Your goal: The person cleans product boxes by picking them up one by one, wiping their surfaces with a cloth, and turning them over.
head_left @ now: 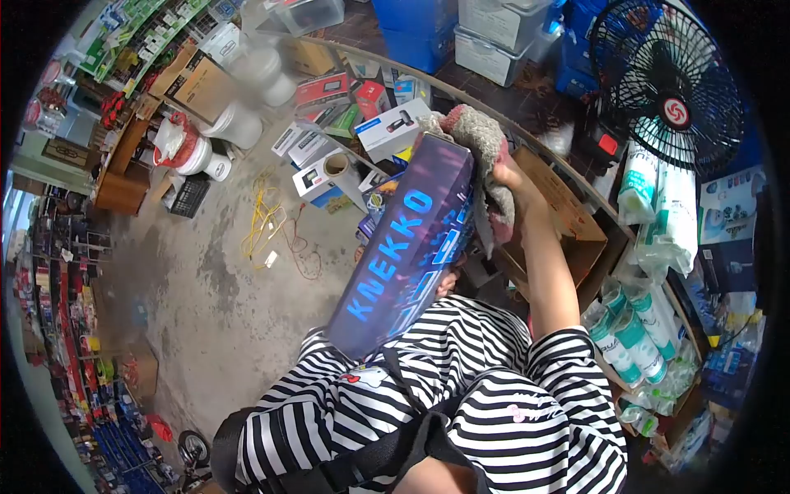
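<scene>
A long dark purple box (395, 239) printed KNEKKO in blue letters is tilted in front of my striped clothes. My left hand (447, 284) grips its lower right edge; only some fingers show and the box hides the rest. At the upper end of the box, my right hand (512, 174) is closed on a grey and pink rag (481, 140), which lies against the box's top corner. Part of the right fingers is covered by the rag.
Several product boxes (395, 130) are heaped beyond the purple box. An open cardboard box (568, 218) stands at the right, near a black fan (675, 111) and wrapped rolls (638, 329). Yellow cord (262, 218) lies on the concrete floor. Stocked shelves (62, 329) line the left.
</scene>
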### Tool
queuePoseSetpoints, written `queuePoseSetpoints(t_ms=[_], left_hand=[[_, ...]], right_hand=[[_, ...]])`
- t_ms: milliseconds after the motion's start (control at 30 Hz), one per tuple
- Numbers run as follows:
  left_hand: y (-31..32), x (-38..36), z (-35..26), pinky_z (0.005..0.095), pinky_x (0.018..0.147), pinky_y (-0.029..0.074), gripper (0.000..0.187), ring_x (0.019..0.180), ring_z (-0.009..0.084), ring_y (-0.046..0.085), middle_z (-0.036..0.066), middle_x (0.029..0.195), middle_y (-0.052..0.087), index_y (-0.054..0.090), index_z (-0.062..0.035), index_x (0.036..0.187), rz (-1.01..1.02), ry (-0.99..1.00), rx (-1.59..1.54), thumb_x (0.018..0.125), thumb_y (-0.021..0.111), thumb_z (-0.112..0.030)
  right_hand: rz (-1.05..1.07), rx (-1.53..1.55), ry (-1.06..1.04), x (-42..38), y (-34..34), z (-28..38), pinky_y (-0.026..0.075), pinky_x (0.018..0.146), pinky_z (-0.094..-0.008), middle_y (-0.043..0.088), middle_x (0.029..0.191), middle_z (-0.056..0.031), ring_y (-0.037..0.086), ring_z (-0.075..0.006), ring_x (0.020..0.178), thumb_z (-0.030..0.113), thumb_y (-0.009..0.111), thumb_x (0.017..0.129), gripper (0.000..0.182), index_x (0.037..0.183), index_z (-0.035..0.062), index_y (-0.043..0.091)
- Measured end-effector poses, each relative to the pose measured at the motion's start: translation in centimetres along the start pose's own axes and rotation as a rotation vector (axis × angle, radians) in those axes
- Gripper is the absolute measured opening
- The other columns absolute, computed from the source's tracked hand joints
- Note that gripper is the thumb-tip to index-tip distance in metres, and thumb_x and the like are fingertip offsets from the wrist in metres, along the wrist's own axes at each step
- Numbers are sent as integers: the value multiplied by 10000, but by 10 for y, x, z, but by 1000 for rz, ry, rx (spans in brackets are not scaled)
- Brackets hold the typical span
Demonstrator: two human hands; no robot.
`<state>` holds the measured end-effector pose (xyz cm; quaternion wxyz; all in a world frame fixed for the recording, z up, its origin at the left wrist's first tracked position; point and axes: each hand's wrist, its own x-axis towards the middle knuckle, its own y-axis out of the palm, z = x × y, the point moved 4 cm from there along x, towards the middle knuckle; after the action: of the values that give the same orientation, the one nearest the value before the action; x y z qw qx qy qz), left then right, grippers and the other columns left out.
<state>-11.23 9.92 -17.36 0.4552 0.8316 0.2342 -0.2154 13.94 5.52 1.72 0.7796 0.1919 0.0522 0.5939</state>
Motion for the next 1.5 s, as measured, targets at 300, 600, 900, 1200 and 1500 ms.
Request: queuePoseSetpoints(t_ms=[300, 600, 900, 1200, 1500], left_hand=[[-11, 25, -46, 404, 1032, 378, 747, 1222, 257, 467, 126, 1345, 481, 413, -77, 1363, 70, 43, -153, 887, 366, -652], [-6, 14, -45, 392, 1027, 387, 802, 1201, 241, 488, 114, 1339, 490, 391, -50, 1364, 23, 163, -19, 823, 524, -626], [-3, 29, -13, 334, 995, 365, 708, 1151, 215, 492, 129, 1214, 527, 364, -18, 1331, -108, 267, 240, 735, 724, -143], [-71, 55, 30, 331, 923, 458, 473, 1106, 193, 554, 56, 1235, 552, 477, -123, 1295, -227, 215, -39, 918, 550, -400], [-27, 38, 6, 318, 999, 358, 659, 1176, 189, 476, 78, 1298, 512, 428, -48, 1339, -244, 242, -2, 876, 564, -497]], right_hand=[[-471, 42, 18, -30, -7, -7, 379, 974, -324, 546, 1205, -88, 521, -198, 1108, 216, 722, 749, 638, 1295, 22, 457], [-1018, 75, 149, -114, -72, -76, 416, 918, -317, 561, 1157, -88, 551, -201, 1035, 343, 758, 760, 686, 1281, 10, 462], [-983, -1042, 267, -142, -98, -108, 462, 822, -387, 657, 920, -196, 619, -332, 920, 359, 709, 780, 407, 1000, 22, 651], [183, -1135, -132, -87, 61, -135, 262, 1082, -518, 423, 1384, -202, 366, -383, 1304, 384, 635, 795, 564, 1326, 246, 502], [-603, -1477, 78, -97, -107, -134, 282, 1067, -495, 476, 1311, -221, 439, -392, 1210, 292, 561, 856, 500, 1341, 206, 479]])
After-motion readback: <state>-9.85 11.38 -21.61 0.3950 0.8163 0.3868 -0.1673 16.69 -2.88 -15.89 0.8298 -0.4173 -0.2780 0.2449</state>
